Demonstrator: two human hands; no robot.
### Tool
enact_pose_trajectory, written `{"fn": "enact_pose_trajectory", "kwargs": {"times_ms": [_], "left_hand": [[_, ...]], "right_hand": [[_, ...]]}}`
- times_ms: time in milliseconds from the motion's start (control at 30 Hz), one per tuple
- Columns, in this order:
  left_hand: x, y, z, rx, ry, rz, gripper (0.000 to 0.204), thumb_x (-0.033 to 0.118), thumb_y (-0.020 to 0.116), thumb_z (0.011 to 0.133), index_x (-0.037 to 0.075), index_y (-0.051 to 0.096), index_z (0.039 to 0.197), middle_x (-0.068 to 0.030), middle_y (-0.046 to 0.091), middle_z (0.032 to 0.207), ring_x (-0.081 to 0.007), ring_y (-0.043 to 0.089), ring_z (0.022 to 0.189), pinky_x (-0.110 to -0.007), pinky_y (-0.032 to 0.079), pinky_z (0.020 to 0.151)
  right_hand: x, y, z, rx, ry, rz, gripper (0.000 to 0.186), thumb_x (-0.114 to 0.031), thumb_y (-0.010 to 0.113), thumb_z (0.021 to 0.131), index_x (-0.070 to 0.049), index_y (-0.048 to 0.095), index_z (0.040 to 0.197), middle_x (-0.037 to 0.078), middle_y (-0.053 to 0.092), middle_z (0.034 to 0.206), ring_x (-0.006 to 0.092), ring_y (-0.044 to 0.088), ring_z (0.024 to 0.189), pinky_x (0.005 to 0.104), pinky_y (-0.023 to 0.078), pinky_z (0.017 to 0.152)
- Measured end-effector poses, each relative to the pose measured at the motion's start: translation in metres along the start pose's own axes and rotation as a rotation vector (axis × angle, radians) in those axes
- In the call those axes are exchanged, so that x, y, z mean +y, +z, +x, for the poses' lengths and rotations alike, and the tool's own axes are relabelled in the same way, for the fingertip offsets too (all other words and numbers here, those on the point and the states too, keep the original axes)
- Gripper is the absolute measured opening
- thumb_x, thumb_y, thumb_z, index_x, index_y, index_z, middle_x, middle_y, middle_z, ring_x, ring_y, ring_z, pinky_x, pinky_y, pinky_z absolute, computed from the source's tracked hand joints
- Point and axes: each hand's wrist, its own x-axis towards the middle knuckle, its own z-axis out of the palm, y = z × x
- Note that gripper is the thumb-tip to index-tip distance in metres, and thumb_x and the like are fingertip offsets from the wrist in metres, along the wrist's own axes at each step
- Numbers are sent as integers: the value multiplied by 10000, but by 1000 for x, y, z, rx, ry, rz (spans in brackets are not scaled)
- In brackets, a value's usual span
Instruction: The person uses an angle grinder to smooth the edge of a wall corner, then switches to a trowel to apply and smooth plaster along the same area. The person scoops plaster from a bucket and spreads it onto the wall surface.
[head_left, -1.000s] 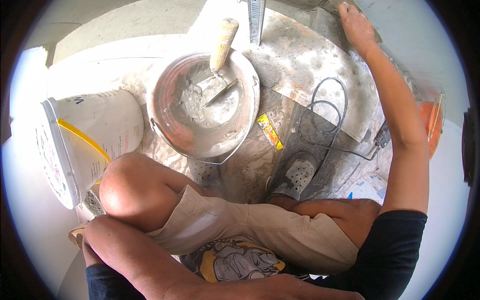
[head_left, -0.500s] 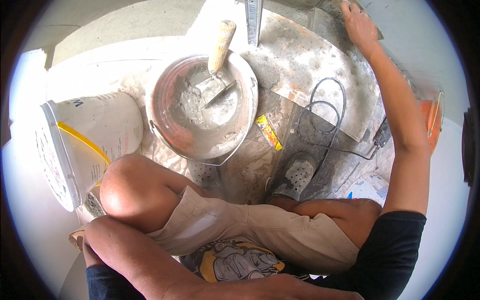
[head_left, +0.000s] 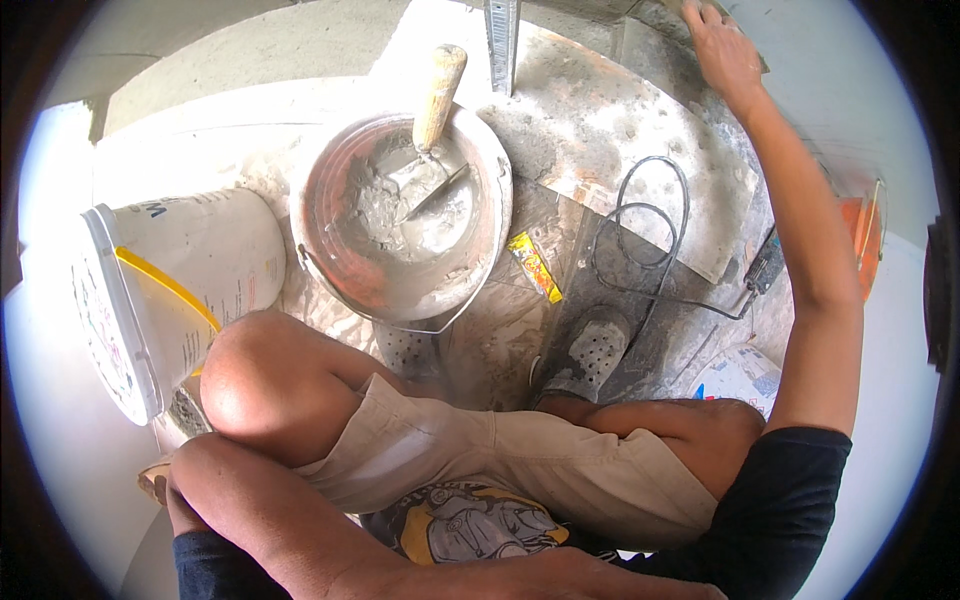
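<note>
My right hand [head_left: 728, 55] is stretched out to the far upper right by the wall. Its fingers are curled at the edge of a flat greyish-brown piece [head_left: 757, 50], whose kind I cannot make out. Low across my lap lies my left hand [head_left: 625, 578], partly cut off by the lower edge, so its fingers do not show clearly. In front of my legs stands a bucket [head_left: 503, 205] holding wet grey mortar [head_left: 385, 205]. A trowel [head_left: 438, 95] leans in it, wooden handle up and blade in the mortar.
A white lidded pail [head_left: 225, 250] with a yellow handle lies tipped at the left. A yellow packet [head_left: 535, 267], a looped black cable [head_left: 640, 208] and a metal straightedge [head_left: 502, 45] lie ahead. An orange container [head_left: 862, 240] and a white tub [head_left: 740, 380] are at the right.
My right hand has shifted very slightly down and to the right, still by the wall. The rest of the scene has barely shifted in view.
</note>
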Motion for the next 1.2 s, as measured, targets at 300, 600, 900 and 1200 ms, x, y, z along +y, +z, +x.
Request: {"fn": "enact_pose_trajectory", "kwargs": {"times_ms": [300,600,900,1200], "left_hand": [[5,10,-4,46,-23,-8,448,204,498,958,-219,645,928,-363,677,882,-404,717,770,-395,606,676],[1,26,-9,195,15,-62,422,174,505,953,-228,629,932,-378,665,860,-436,712,762,-422,611,653],[5,16,-8,76,-59,-31,451,210,502,944,-219,641,933,-368,674,878,-422,717,785,-407,610,688],[4,20,-10,112,-60,-12,450,209,495,934,-213,648,906,-367,675,864,-419,718,773,-406,611,679]], "right_hand": [[21,11,-13,-184,44,-65,404,-40,566,946,-84,478,1338,163,658,1185,386,697,1046,455,612,788],[13,-10,5,1,-11,41,476,-64,591,875,-46,505,1343,175,631,1135,361,684,957,485,558,782],[37,23,-8,-114,17,-91,449,-52,516,964,-113,440,1403,168,655,1183,408,692,1032,491,593,776],[19,-27,9,-8,2,13,536,-41,613,840,-58,500,1364,180,629,1115,364,678,963,482,552,789]]}}
